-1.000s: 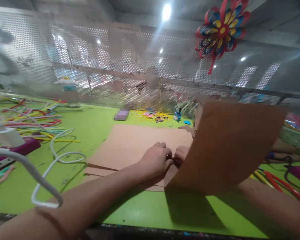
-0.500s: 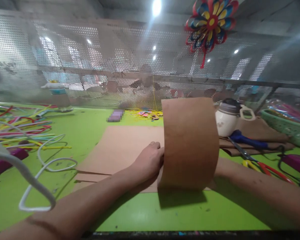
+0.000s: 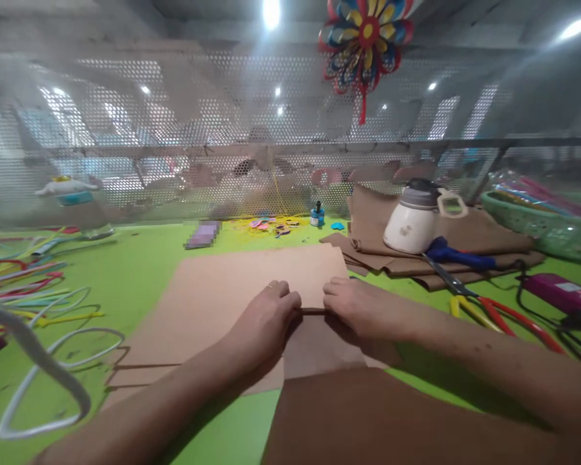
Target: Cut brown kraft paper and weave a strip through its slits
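Note:
My left hand (image 3: 266, 320) is closed, its curled fingertips pinching a brown paper sheet (image 3: 329, 342) along its far edge. Just to the right, my right hand (image 3: 356, 307) grips the same edge with bent fingers; the thumbs are mostly hidden. From that edge the sheet runs toward me, its darker near part bending down across the front of the table. Under both hands lie several lighter brown paper sheets (image 3: 213, 284), loosely stacked with their left corners staggered.
Scissors (image 3: 465, 297) with red and yellow handles lie right, beside a blue-handled tool (image 3: 465, 253). A white jug (image 3: 411, 219) stands on folded brown material (image 3: 494, 236), near a green basket (image 3: 552, 226). A blue bottle (image 3: 317, 214) stands behind; a white cable (image 3: 43, 361) loops left.
The sheet that stood curled up before my right hand has come down toward me, uncovering that hand. My left hand stays by the sheet's edge. The view has turned slightly right.

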Motion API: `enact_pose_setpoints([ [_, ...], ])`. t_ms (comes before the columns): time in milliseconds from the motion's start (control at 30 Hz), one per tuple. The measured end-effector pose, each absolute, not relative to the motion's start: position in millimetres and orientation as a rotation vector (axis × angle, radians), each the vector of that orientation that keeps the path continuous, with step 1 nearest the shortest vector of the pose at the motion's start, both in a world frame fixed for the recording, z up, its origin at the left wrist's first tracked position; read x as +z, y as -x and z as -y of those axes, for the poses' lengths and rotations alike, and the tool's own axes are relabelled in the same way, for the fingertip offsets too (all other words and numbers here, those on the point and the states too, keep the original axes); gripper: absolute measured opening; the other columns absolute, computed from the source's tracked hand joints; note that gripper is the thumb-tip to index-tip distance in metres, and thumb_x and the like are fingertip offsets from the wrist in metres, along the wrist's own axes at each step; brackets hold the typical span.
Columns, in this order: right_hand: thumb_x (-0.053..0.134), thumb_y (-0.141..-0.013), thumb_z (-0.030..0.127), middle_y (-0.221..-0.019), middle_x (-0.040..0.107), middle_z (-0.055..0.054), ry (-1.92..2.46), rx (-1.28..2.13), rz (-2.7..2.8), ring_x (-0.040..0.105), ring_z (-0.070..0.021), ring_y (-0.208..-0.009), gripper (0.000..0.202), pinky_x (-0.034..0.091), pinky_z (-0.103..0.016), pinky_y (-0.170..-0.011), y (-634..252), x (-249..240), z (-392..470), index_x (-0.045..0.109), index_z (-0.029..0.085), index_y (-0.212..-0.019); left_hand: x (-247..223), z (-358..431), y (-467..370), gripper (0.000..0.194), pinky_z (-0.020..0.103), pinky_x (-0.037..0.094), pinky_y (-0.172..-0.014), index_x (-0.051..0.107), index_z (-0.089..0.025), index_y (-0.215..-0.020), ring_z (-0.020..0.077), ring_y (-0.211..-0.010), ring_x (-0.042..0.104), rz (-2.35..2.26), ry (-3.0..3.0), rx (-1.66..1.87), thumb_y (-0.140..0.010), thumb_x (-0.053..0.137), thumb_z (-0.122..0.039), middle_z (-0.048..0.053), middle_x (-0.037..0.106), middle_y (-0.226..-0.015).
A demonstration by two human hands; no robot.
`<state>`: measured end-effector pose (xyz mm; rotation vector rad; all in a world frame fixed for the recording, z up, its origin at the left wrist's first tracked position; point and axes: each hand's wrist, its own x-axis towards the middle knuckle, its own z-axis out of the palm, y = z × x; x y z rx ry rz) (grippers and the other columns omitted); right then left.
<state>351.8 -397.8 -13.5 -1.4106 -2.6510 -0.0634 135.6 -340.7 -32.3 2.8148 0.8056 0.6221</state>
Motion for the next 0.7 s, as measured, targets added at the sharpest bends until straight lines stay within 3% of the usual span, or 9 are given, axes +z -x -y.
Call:
enact_pose_setpoints([
  [233, 0.047, -0.09, 0.014, -0.086, 0.061, -0.007, 1.43, -0.27, 2.717, 0.052, -0.0196, -0.079, 0.014, 0.039, -0.031, -0.069, -346.5, -7.5, 406.1, 0.06, 0.015, -0.084, -29.8, 337.7, -133.0, 0.017, 0.029, 0.039, -0.066, 0.057, -0.018, -0.075, 0.017, -0.076, 0.048, -0.788, -2.854, 0.562, -0.089, 0.047, -0.018, 0.004, 0.052, -0.081],
  [400, 0.051, -0.082, 0.007, -0.09, 0.06, -0.01, 1.5, -0.343, 2.747, 0.052, -0.0229, -0.084, 0.013, 0.04, -0.033, -0.069, -335.8, 2.2, 420.9, 0.06, 0.014, -0.088, -32.9, 338.6, -129.7, 0.015, 0.028, 0.039, -0.066, 0.057, -0.018, -0.075, 0.0165, -0.078, 0.048, -0.768, -2.825, 0.617, -0.087, 0.05, -0.013, 0.004, 0.053, -0.082],
  [567, 0.058, -0.072, 0.014, -0.09, 0.057, -0.012, 1.45, -0.48, 2.786, 0.049, -0.0254, -0.082, 0.015, 0.041, -0.036, -0.067, -335.3, -6.8, 422.9, 0.059, 0.012, -0.088, -33.1, 342.4, -127.2, 0.014, 0.029, 0.039, -0.069, 0.057, -0.017, -0.079, 0.0169, -0.081, 0.048, -0.726, -2.878, 0.621, -0.089, 0.048, -0.013, 0.005, 0.051, -0.086],
  [700, 0.052, -0.076, 0.01, -0.088, 0.057, -0.011, 1.44, -0.495, 2.752, 0.048, -0.0248, -0.083, 0.014, 0.04, -0.035, -0.068, -337.9, -11.6, 421.0, 0.059, 0.013, -0.087, -28.2, 346.1, -124.7, 0.015, 0.029, 0.04, -0.071, 0.057, -0.017, -0.082, 0.0174, -0.082, 0.047, -0.712, -2.91, 0.56, -0.09, 0.046, -0.011, 0.005, 0.05, -0.087],
])
